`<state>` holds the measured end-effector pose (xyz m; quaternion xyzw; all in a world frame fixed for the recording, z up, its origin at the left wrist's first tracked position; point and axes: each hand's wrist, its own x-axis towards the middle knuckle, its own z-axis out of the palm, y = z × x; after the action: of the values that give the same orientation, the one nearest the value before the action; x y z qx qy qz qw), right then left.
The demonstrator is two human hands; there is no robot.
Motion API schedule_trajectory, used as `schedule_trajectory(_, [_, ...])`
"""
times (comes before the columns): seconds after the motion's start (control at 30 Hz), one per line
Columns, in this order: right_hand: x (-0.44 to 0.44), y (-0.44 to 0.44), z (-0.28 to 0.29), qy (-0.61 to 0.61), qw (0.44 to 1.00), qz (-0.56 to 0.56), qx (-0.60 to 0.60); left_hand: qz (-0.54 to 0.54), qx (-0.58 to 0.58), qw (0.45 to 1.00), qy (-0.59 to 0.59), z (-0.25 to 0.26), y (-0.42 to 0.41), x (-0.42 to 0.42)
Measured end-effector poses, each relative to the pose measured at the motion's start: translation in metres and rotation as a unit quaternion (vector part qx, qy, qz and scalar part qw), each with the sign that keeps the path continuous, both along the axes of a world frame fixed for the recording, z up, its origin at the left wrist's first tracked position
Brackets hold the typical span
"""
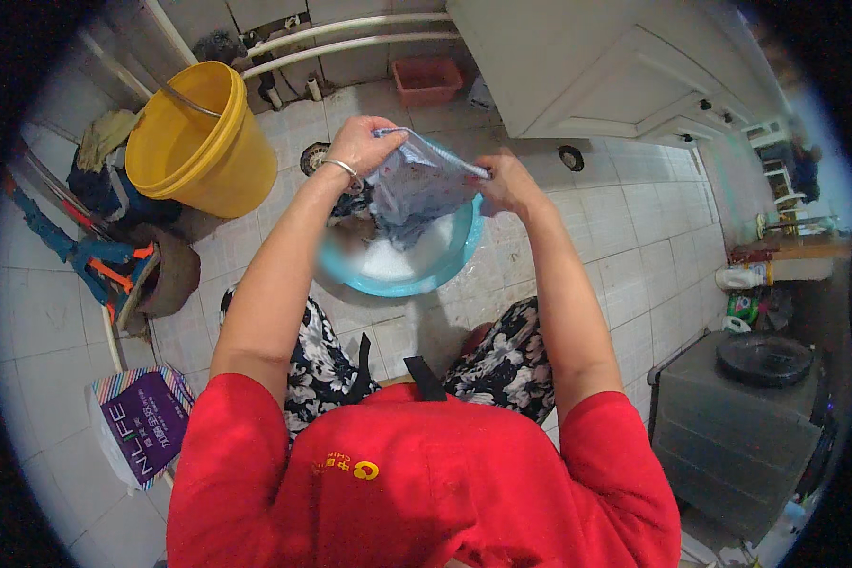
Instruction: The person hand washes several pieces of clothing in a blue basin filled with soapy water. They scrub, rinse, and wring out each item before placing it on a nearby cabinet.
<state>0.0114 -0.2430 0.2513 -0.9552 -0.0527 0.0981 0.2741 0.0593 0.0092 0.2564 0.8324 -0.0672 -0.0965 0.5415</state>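
Observation:
A wet grey-blue cloth or garment [422, 186] is stretched between my two hands, its lighter edge taut along the top. My left hand [367, 145] pinches one end of that edge, and a silvery bracelet circles the wrist. The other end is gripped by my right hand [509, 181]. The cloth's lower part hangs into a turquoise plastic basin [461, 259] on the tiled floor, where white suds [392, 261] show. Dark and patterned fabric lies at the basin's left side, partly hidden behind my left forearm and blurred.
A large yellow bucket [255, 167] with a hose in it stands at the left, near a brown bucket [183, 273]. A pink tub [427, 79] rests by the wall, under white pipes. White cabinets [625, 71] overhang the upper right. A grey appliance [731, 426] stands at the right.

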Motion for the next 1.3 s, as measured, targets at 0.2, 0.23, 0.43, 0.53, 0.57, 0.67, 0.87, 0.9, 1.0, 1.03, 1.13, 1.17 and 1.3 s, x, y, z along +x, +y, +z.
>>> schedule_trajectory(0.2, [0.019,-0.014,-0.010,-0.123,0.985,-0.068,0.105,-0.039,-0.125,0.991,-0.009,0.022,0.001,0.005])
schedule_trajectory(0.23, [0.019,-0.006,0.001,-0.169,0.976,-0.071,0.113,-0.041,-0.172,0.984,0.008,0.028,0.006,0.000])
schedule_trajectory(0.43, [0.010,0.025,-0.008,-0.194,0.979,-0.017,-0.055,-0.205,0.073,0.970,0.106,-0.027,0.002,0.013])
schedule_trajectory(0.53, [0.004,0.026,-0.094,0.010,0.943,0.160,-0.291,-0.350,0.373,0.853,0.106,-0.097,-0.020,-0.015])
schedule_trajectory(0.57, [0.000,0.028,-0.116,0.054,0.939,0.171,-0.293,-0.360,0.419,0.822,0.138,-0.124,-0.024,-0.026])
schedule_trajectory(0.67, [-0.003,0.047,-0.149,0.246,0.925,0.170,-0.233,-0.357,0.445,0.816,0.096,-0.257,-0.021,-0.032])
schedule_trajectory(0.87, [-0.012,0.086,-0.190,0.240,0.922,0.101,-0.288,-0.203,0.488,0.849,0.004,-0.198,-0.035,-0.067])
schedule_trajectory(0.9, [-0.013,0.085,-0.219,0.178,0.946,0.050,-0.267,-0.223,0.499,0.836,-0.047,-0.209,-0.041,-0.066])
schedule_trajectory(1.0, [-0.009,0.069,-0.311,-0.004,0.966,0.054,-0.255,-0.250,0.481,0.835,-0.092,-0.233,-0.053,-0.059])
schedule_trajectory(1.03, [-0.010,0.079,-0.300,0.016,0.971,0.034,-0.236,-0.243,0.468,0.846,-0.080,-0.243,-0.050,-0.060])
schedule_trajectory(1.13, [-0.011,0.088,-0.281,0.056,0.976,-0.009,-0.209,-0.238,0.452,0.858,-0.060,-0.265,-0.047,-0.056])
schedule_trajectory(1.17, [-0.007,0.085,-0.289,0.055,0.975,-0.004,-0.215,-0.237,0.455,0.857,-0.056,-0.272,-0.050,-0.053])
schedule_trajectory(1.3, [0.018,0.091,-0.304,0.212,0.958,0.019,-0.195,-0.248,0.410,0.877,0.042,-0.318,-0.054,-0.032])
